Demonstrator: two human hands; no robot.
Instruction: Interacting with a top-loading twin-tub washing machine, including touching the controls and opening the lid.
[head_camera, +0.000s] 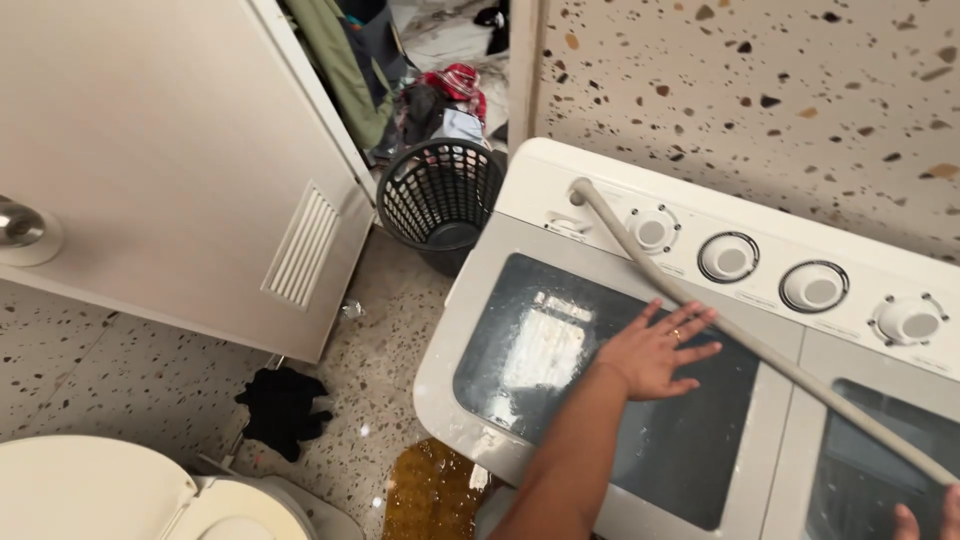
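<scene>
No packages, labels, signs or screens are visible.

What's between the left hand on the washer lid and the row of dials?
Head view: the grey hose runs diagonally between the left hand and the dials, touching the fingertips.

White washing machine (560, 180) – grey hose (700, 305), black basket (440, 195), speckled floor (390, 330)

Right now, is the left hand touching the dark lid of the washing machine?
Touching. The head view shows the left hand spread flat, palm down, on the dark lid, just below the grey hose, with no gap visible beneath it.
</scene>
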